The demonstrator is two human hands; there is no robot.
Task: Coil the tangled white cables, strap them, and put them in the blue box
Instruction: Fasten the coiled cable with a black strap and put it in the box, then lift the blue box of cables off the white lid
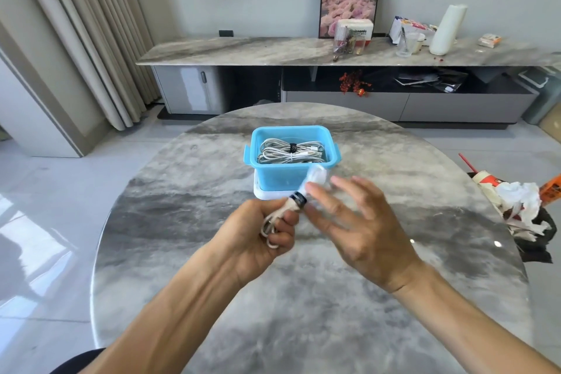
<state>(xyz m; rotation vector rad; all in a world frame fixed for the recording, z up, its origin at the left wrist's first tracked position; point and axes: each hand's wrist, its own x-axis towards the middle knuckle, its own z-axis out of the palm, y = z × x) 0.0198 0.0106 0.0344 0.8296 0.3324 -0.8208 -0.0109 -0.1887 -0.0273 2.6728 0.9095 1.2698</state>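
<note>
My left hand (261, 231) is closed around one end of a coiled white cable (315, 177), with loops poking out below the fingers. A dark strap (298, 200) wraps the bundle just past my left thumb. The far end of the bundle is motion-blurred and lies in front of the blue box (282, 174). My right hand (358, 222) is beside the bundle with fingers spread, holding nothing; whether its fingertips touch the strap is unclear. The open blue box stands on a white lid (264, 195) mid-table and holds two strapped white cable coils (290, 151).
The round grey marble table (212, 267) fills the lower view. A heap of crumpled paper and trash (516, 206) sits at its right edge. Behind is a long low cabinet (273, 48) with bottles, boxes and a framed picture.
</note>
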